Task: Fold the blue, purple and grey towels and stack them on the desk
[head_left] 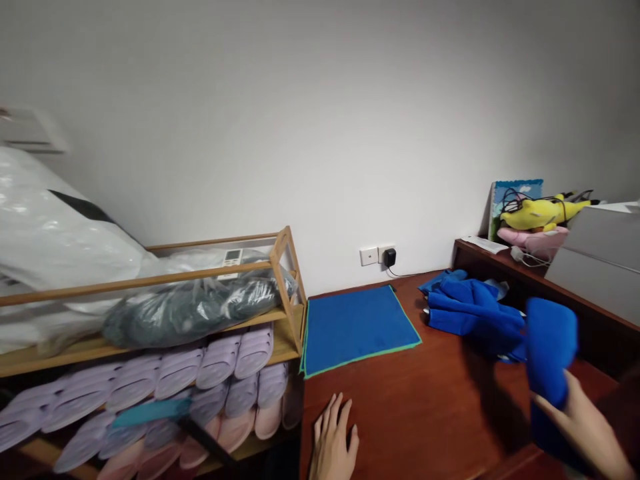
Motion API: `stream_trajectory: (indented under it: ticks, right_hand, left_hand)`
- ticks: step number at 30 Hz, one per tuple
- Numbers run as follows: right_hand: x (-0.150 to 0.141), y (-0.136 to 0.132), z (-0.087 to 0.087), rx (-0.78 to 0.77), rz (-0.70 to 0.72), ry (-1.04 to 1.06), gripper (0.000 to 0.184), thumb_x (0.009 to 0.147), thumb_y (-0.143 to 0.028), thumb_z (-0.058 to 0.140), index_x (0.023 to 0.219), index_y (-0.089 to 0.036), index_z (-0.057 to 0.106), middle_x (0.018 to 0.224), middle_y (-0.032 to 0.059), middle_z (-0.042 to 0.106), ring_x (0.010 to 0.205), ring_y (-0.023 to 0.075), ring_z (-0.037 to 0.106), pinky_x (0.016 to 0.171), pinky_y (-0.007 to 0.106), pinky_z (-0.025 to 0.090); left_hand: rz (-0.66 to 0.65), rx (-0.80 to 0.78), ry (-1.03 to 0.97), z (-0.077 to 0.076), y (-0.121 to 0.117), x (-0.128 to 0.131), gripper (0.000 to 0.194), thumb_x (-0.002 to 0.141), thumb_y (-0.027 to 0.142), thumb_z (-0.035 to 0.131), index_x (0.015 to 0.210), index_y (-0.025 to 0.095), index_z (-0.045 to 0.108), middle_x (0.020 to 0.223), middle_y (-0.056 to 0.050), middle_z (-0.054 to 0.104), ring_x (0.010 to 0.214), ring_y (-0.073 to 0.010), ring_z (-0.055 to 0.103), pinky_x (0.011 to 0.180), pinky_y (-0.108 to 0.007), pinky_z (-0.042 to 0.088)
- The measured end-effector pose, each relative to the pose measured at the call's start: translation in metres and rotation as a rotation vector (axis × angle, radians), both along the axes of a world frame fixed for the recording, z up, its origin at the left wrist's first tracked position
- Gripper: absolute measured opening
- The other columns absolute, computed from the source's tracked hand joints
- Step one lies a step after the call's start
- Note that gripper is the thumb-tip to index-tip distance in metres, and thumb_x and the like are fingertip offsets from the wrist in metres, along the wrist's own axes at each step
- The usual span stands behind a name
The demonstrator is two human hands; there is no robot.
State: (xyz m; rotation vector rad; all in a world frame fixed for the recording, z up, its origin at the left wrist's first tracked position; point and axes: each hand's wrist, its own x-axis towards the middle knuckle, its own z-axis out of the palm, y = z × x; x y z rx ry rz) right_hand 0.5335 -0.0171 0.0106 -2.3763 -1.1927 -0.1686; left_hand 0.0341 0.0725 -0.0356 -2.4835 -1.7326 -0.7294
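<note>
My left hand [334,440] lies on the reddish-brown tabletop [400,407] near its left edge, fingers apart and holding nothing. At the right, my right hand [583,420] grips a blue folded cloth [550,340], which stands upright above the table and is slightly blurred. Behind it sits a crumpled heap of blue fabric [465,307] with small pale bits at its edges. A flat blue cloth [357,327] with green edging is spread at the table's back left, beyond my left hand.
Left of the table, a wooden rack [287,300] holds plastic-wrapped bundles [195,310] and rows of lilac and pink slippers [215,360]. A raised ledge [465,250] at right carries a yellow plush toy [537,213] and grey boxes [600,260]. A black plug [389,257] is in the wall socket.
</note>
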Motion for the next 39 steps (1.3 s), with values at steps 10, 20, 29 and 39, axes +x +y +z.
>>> stream_trajectory:
  ticks: [10,20,29,39]
  right_hand:
    - [-0.016,0.122,-0.089,-0.071,0.138,-0.163,0.072,0.078,-0.065,0.020,0.142,-0.036,0.029,0.149,0.0104,0.031,0.131,0.0343,0.037,0.093,0.062,0.033]
    - [-0.010,0.126,-0.088,0.077,0.124,-0.096,0.074,0.071,-0.066,0.029,0.142,-0.049,0.016,0.148,0.0056,0.034,0.125,0.0379,0.043,0.089,0.069,0.032]
    - [-0.015,0.122,-0.081,0.237,0.090,0.007,0.082,0.053,-0.066,0.042,0.132,-0.060,0.021,0.137,0.0052,0.046,0.107,0.0541,0.048,0.064,0.075,0.029]
    - [-0.111,0.088,-0.038,0.061,0.255,-0.003,0.063,0.080,-0.058,0.026,0.115,-0.018,0.061,0.104,0.0191,0.059,0.086,0.0379,0.062,0.076,0.056,0.050]
  left_hand:
    - [0.067,0.026,0.095,0.037,0.073,0.018,0.057,0.089,0.026,0.041,0.145,0.029,0.029,0.154,-0.004,0.021,0.140,-0.0283,0.019,0.110,-0.052,0.024]
    - [0.190,-0.231,0.069,0.018,0.171,0.089,0.057,0.091,0.050,0.035,0.144,0.032,0.030,0.154,-0.008,0.020,0.139,-0.0405,0.012,0.101,-0.074,0.006]
    - [0.179,-0.263,0.061,0.028,0.185,0.097,0.063,0.089,0.054,0.032,0.145,0.027,0.027,0.154,-0.011,0.018,0.140,-0.0399,0.009,0.102,-0.072,-0.002]
    - [-0.033,-0.137,-0.042,0.057,0.089,0.027,0.060,0.090,0.027,0.038,0.147,0.021,0.020,0.153,-0.007,0.023,0.141,-0.0225,0.018,0.113,-0.051,0.018]
